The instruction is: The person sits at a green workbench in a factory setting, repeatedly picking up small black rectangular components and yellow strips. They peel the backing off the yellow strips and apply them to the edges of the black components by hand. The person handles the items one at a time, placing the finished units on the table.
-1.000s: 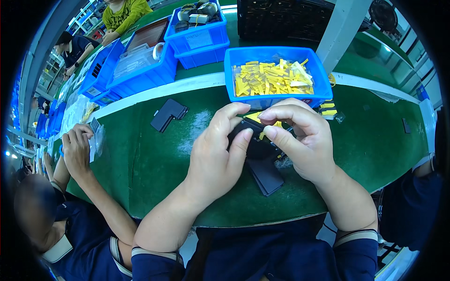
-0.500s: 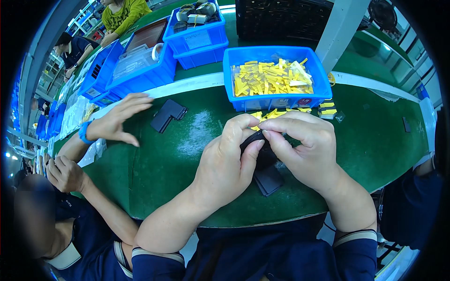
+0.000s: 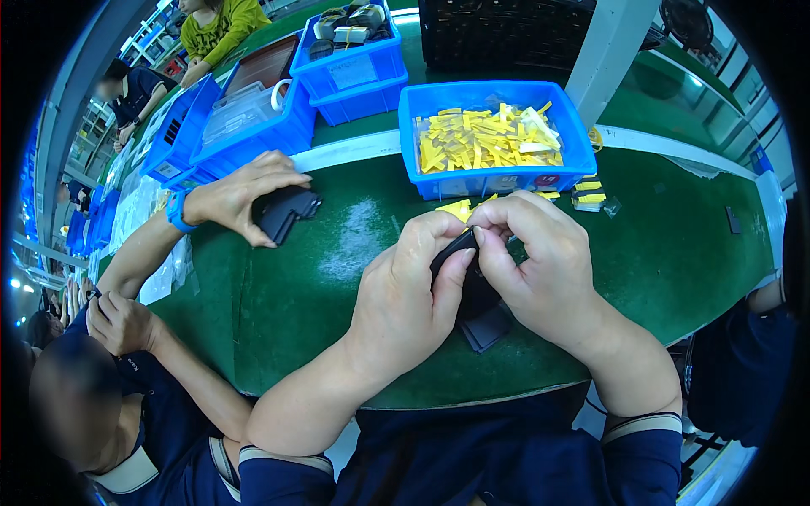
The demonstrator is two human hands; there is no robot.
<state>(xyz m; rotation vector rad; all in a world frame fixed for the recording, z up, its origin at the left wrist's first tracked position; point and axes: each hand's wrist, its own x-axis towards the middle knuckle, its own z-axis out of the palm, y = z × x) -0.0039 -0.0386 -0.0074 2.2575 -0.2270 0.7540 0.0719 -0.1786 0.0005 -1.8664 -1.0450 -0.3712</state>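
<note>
- Both of my hands meet over the green felt-covered bench (image 3: 321,278) in the head view: my left hand (image 3: 405,295) cups a small flat black plastic part (image 3: 460,246) from below and the side, steadying it, I judge, so it cannot twist.
- My right hand (image 3: 540,261) is closed on the same part, thumb and fingertips pinching its upper edge, which suits fine work on that spot.
- Under my hands, more flat black plastic pieces (image 3: 485,325) lie on the bench, close for reach.
- Just beyond, a blue plastic bin (image 3: 498,181) holds yellow strips (image 3: 485,139), set within easy arm's length.
- To my left, a co-worker's hand (image 3: 240,194) grips a stack of black parts (image 3: 287,211), well apart from mine.
</note>
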